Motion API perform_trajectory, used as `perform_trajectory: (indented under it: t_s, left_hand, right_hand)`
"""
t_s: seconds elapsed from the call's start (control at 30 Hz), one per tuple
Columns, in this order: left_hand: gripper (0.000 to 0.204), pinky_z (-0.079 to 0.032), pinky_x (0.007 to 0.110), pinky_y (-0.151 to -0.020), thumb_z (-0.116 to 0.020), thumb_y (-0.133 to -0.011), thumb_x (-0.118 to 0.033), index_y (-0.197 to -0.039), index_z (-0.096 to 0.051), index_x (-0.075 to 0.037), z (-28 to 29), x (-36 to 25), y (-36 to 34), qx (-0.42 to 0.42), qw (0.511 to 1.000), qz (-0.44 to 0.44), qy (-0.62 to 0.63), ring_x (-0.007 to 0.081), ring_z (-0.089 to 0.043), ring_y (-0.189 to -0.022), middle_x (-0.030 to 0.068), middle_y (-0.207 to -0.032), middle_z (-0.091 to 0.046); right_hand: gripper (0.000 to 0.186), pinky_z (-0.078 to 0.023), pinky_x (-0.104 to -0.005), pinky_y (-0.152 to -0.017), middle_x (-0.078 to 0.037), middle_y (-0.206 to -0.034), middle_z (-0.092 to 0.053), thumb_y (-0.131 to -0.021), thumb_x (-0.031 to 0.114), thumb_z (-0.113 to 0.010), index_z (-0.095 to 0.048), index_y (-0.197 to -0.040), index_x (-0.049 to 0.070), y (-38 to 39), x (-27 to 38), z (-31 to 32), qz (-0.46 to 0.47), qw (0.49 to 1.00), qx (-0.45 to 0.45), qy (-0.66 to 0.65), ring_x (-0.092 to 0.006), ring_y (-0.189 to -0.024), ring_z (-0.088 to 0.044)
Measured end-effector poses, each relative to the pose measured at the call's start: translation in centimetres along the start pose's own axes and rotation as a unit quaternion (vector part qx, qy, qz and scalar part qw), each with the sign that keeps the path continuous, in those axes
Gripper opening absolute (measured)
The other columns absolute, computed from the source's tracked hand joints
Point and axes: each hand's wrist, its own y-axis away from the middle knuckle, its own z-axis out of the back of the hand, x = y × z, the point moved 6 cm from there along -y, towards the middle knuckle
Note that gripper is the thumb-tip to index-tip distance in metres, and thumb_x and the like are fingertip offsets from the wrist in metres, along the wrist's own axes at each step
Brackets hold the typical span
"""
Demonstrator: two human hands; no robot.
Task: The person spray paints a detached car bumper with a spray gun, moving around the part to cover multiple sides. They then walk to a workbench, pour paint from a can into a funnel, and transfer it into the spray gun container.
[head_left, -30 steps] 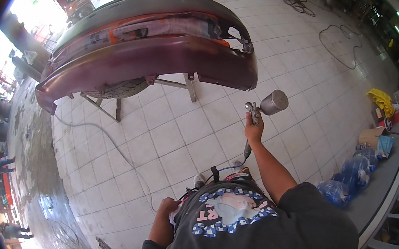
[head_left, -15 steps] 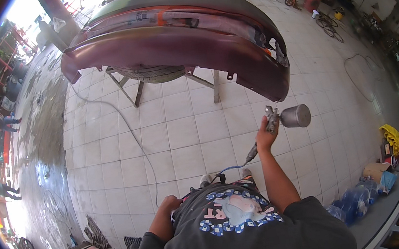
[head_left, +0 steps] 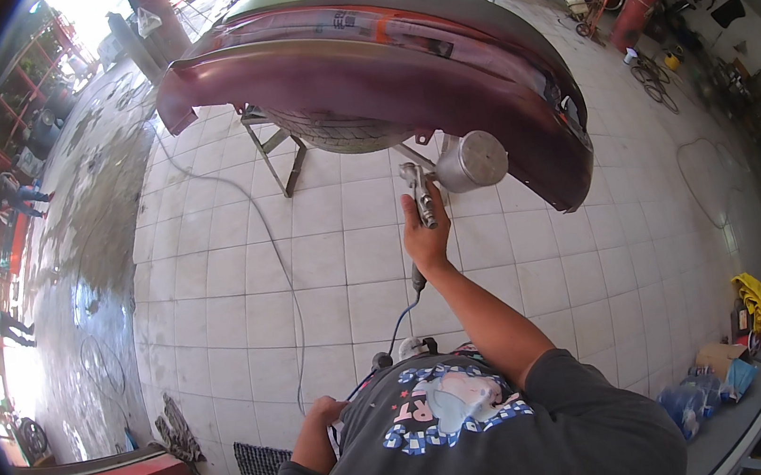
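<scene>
The tiled floor [head_left: 354, 250] is viewed from head height through a fisheye, angled down and forward; the shirt [head_left: 474, 454] is seen close at six o'clock, the bumper [head_left: 332, 77] farther at twelve.

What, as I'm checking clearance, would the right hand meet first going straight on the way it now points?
Led by the spray gun it holds, the right hand would probably meet the maroon bumper first, near its lower edge, though depth is unclear.

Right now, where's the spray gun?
In the head view, the spray gun is slightly above and right of centre, in the right hand, its cup seen against the maroon bumper's lower edge.
</scene>
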Motion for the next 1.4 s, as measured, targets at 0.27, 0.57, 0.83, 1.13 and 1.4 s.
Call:
perform_trajectory:
  t_s: [0.27,0.57,0.83,1.13,1.4]
  left_hand:
    - [0.048,-0.056,0.046,-0.093,-0.070,-0.081,-0.044,-0.110,-0.077,-0.006,-4.5,1.2,-4.9,0.037,0.958,-0.202,-0.201,0.0427,-0.069,-0.110,0.0230,-0.117,-0.072]
    - [0.031,-0.057,0.047,-0.091,-0.066,-0.092,-0.036,-0.110,-0.079,-0.015,6.7,-11.4,-1.8,-0.207,0.953,-0.213,0.053,0.0394,-0.071,-0.103,0.0188,-0.106,-0.076]
    - [0.032,-0.053,0.038,-0.097,-0.069,-0.098,-0.026,-0.125,-0.073,-0.008,9.0,-40.9,19.7,0.075,0.799,-0.589,0.094,0.0255,-0.072,-0.107,0.0148,-0.113,-0.076]
    - [0.024,-0.052,0.036,-0.090,-0.070,-0.098,-0.022,-0.113,-0.075,-0.004,7.9,-45.6,22.1,0.188,0.752,-0.632,-0.012,0.0180,-0.069,-0.093,0.0123,-0.101,-0.077]
    - [0.031,-0.052,0.035,-0.093,-0.071,-0.097,-0.024,-0.121,-0.074,-0.005,12.7,-46.5,19.7,0.196,0.718,-0.667,-0.030,0.0183,-0.070,-0.097,0.0105,-0.101,-0.078]
  right_hand:
    - [0.045,-0.052,-0.0381,-0.096,-0.020,-0.123,-0.070,-0.104,0.025,-0.064,-0.054,-0.140,-0.001,-1.2,0.3,3.6,0.037,0.999,-0.004,0.013,-0.0314,-0.114,-0.069]
    - [0.048,-0.049,-0.0387,-0.101,-0.023,-0.131,-0.065,-0.104,0.019,-0.063,-0.048,-0.144,-0.003,3.1,-1.2,18.0,-0.022,0.980,-0.126,0.151,-0.0335,-0.118,-0.065]
    - [0.039,-0.034,-0.0220,-0.036,-0.004,-0.082,-0.055,-0.109,0.035,-0.055,-0.046,-0.137,0.010,6.0,0.3,17.7,-0.228,0.963,-0.091,-0.115,-0.0062,-0.044,-0.044]
    - [0.035,-0.036,-0.0240,-0.038,-0.007,-0.083,-0.059,-0.110,0.041,-0.052,-0.047,-0.117,0.006,5.0,1.1,16.0,-0.244,0.951,-0.074,-0.175,-0.0066,-0.044,-0.044]
    - [0.037,-0.034,-0.0232,-0.037,-0.004,-0.079,-0.054,-0.110,0.032,-0.054,-0.046,-0.138,0.009,3.6,1.7,12.5,-0.162,0.964,-0.205,-0.051,-0.0054,-0.043,-0.043]
